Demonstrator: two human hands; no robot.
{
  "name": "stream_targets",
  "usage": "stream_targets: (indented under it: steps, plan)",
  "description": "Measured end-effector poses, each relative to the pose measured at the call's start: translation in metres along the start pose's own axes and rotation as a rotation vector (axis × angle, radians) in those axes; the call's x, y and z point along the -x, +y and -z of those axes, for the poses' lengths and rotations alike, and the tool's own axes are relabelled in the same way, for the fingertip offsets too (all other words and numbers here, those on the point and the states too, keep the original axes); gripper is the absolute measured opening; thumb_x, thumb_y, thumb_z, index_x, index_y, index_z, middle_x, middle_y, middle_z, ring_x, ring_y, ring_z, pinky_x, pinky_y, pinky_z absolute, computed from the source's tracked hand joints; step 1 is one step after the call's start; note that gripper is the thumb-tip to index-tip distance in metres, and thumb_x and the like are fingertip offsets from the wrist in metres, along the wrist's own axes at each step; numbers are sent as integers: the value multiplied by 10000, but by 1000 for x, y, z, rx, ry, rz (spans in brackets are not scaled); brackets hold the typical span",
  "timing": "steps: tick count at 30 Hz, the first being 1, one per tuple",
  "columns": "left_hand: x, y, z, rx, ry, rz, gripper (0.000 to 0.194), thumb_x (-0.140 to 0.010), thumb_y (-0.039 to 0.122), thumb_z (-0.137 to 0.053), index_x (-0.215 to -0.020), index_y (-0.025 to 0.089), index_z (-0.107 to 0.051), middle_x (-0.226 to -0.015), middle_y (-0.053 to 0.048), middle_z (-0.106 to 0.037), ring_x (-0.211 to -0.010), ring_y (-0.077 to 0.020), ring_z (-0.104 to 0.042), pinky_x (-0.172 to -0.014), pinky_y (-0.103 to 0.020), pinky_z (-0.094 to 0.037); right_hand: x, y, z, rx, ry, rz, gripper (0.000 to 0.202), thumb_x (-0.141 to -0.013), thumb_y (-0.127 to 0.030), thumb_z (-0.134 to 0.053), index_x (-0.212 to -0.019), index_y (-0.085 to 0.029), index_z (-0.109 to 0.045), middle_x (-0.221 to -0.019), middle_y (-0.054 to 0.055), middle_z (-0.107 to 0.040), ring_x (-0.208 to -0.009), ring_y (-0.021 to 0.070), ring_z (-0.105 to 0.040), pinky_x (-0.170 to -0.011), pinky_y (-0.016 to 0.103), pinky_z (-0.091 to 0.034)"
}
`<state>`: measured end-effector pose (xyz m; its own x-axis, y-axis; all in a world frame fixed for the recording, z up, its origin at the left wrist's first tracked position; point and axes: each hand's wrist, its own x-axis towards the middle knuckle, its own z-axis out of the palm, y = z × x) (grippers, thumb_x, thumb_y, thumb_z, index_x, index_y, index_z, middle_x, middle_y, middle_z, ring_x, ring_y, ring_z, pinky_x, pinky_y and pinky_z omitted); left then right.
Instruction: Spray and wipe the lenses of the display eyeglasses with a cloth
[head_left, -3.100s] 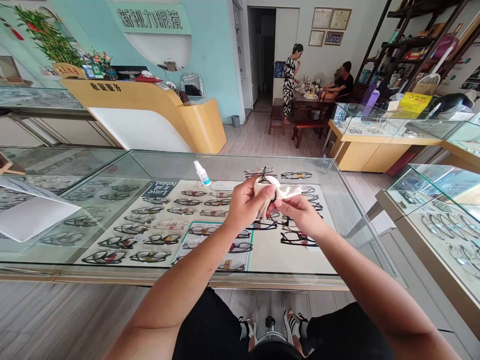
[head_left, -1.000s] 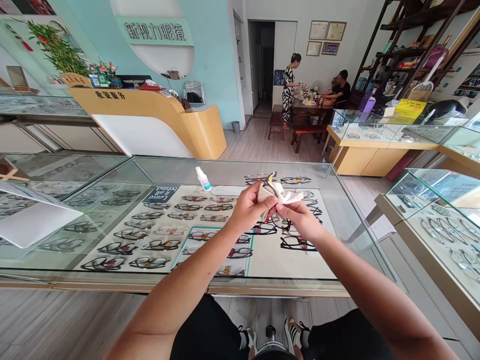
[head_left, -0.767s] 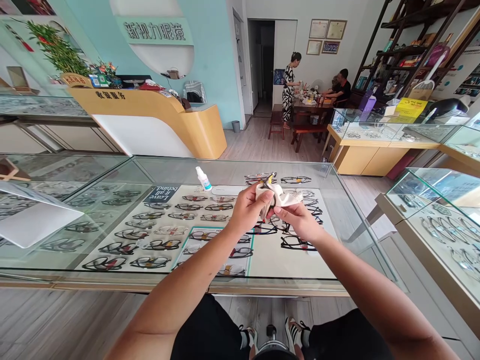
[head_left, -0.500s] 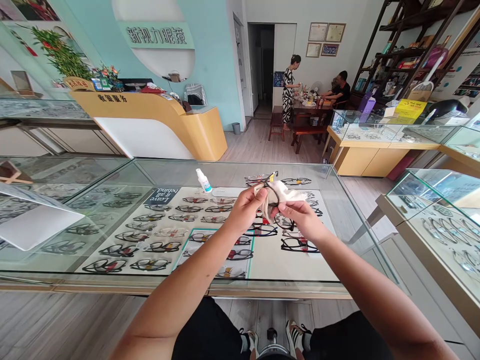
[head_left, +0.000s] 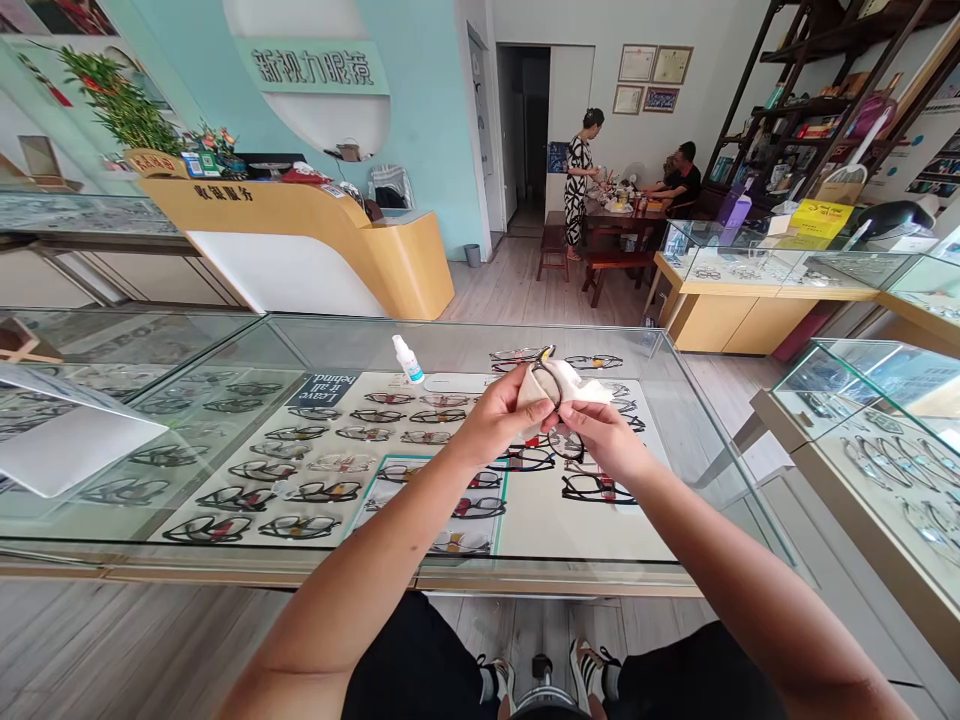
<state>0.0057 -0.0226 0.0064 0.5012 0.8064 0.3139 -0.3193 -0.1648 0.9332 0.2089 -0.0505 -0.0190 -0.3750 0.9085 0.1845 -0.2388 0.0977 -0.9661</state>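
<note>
Gripping dark-rimmed round-lensed eyeglasses point(head_left: 568, 442) through a soft cream cloth point(head_left: 574, 385) between left fingers point(head_left: 534, 409) and right fingers point(head_left: 581, 412).

The cloth point(head_left: 577, 387) is cream, the spray bottle point(head_left: 407, 360) white with a blue label, the trousers point(head_left: 409, 665) black, the shoes point(head_left: 589, 668) striped.

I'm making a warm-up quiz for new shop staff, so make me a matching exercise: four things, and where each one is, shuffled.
Things
1. spray bottle
2. white cloth
3. gray bin
4. picture frames

Places
A. on the floor beside the blue wall
B. in the fingers of the left hand and right hand
C. up on the white wall
D. on top of the glass case

Pairs: 1-D, 2-B, 3-A, 4-C
</note>
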Motion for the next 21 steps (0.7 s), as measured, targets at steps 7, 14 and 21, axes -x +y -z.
stream_targets:
  steps: [7, 14, 21]
  plan:
    - [2, 2, -5, -50, 55, 2, 507, -851, 518, -990, -1054, 187, -663, -696, 25, -695, -544, -120, -638, -514, -225, -530, 0, 3, -2, 27, -43, 21, 479, -955, -685, -848, -996, -209, -864, -1003, 92, -826, -989, 264, -722, -981, 417, -554]
    - [4, -2, -8, -150, 204, -45, 565, -932, 705, -857, -861, 190, -636, -598, 26, -646, -444, -124, -605, -427, -227, -471, 2, -2, -5, 116, -92, 54, 493, -1000, -700, -793, -942, -213, -850, -970, 75, -804, -930, 239, -672, -923, 391, -522]
    - [1, -4, 10, -155, 111, 6, 589, -964, 754, -786, -870, 181, -686, -693, -32, -724, -582, -178, -681, -561, -294, -566, 2, -14, -2, 116, -44, 45, 520, -970, -724, -801, -891, -215, -868, -972, 85, -796, -955, 254, -645, -936, 395, -500]
